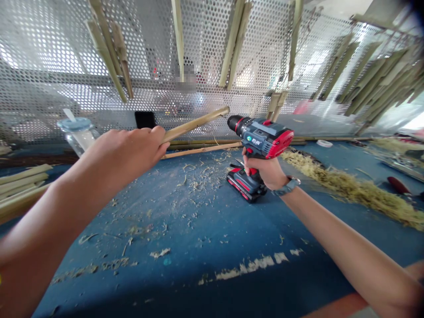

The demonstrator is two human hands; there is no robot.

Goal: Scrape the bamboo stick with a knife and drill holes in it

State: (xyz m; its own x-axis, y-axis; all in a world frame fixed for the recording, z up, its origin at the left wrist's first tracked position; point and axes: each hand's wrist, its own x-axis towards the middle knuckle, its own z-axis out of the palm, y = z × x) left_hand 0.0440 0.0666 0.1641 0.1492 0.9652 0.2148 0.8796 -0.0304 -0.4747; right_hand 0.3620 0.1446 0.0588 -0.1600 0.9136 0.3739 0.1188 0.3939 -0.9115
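Bamboo strips (371, 84) hang in rows from a perforated metal screen (46, 53) across the top of the frame. At right, a long drift of pale bamboo shavings (347, 187) lies on the blue work surface (172, 282), with a dark red object (398, 185) just beyond it. At far left, a clear container with a blue lid (77, 134) stands just above a stack of cut bamboo pieces (23, 185).

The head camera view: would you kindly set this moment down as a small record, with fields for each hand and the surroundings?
left hand: holds a bamboo strip
right hand: holds a red and grey cordless drill
drill nose: close to the strip's far end
below: blue work surface strewn with shavings
behind: perforated metal screen with hanging bamboo strips
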